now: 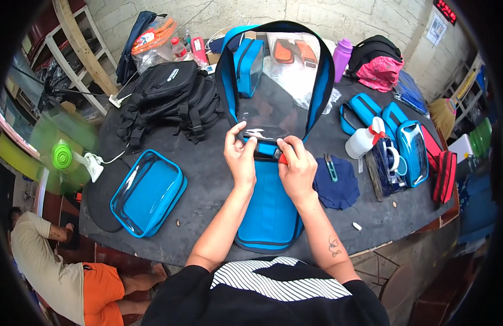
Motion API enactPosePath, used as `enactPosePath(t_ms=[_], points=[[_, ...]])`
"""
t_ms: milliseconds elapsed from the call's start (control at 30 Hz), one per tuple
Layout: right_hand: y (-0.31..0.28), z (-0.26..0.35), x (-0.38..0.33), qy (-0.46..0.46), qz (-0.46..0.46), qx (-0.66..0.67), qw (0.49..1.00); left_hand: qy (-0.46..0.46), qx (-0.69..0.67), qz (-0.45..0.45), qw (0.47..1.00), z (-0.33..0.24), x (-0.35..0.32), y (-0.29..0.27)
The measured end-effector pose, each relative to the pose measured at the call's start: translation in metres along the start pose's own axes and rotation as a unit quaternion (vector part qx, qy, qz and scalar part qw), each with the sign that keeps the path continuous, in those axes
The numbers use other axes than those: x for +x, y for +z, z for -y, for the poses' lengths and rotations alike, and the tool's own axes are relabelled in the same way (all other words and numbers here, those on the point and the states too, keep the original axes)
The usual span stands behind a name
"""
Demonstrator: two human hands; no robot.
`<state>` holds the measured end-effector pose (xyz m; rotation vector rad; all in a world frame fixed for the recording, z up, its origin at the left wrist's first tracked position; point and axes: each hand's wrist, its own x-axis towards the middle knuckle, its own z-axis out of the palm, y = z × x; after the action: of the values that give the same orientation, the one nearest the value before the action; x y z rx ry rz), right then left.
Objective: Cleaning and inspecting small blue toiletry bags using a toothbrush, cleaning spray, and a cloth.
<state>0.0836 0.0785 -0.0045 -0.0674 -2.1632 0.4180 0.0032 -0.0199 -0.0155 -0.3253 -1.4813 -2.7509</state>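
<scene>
A blue bag [270, 212] with black trim lies open on the dark table [208, 185] in front of me. Its clear plastic flap [276, 92] stands up toward the back. My left hand [240, 155] pinches the black strip at the hinge between flap and blue body. My right hand [297, 165] grips the same strip just to the right, with a small red item under its thumb. Both hands touch the bag side by side.
A blue clear-sided pouch [148, 193] lies at the left, a black backpack [173, 95] behind it. Right of my hands are a navy cloth with snips [332, 165], a white spray bottle [363, 142] and more blue pouches [412, 152]. A green fan [64, 157] and a seated person [50, 266] are at left.
</scene>
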Motion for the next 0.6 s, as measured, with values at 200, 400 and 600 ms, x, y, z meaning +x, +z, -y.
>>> enactPosePath(t_ms=[200, 400, 600], points=[[0.005, -0.005, -0.019, -0.011, -0.030, -0.016, 0.999, 0.011, -0.030, 0.051, 0.998, 0.006, -0.003, -0.001], [0.012, -0.010, -0.029, -0.001, -0.104, 0.000, 0.995, -0.010, -0.019, 0.081, 0.996, 0.006, -0.004, -0.009], [0.009, -0.012, -0.027, 0.023, -0.098, 0.025, 0.995, -0.014, -0.052, 0.121, 0.991, 0.003, -0.003, -0.010]])
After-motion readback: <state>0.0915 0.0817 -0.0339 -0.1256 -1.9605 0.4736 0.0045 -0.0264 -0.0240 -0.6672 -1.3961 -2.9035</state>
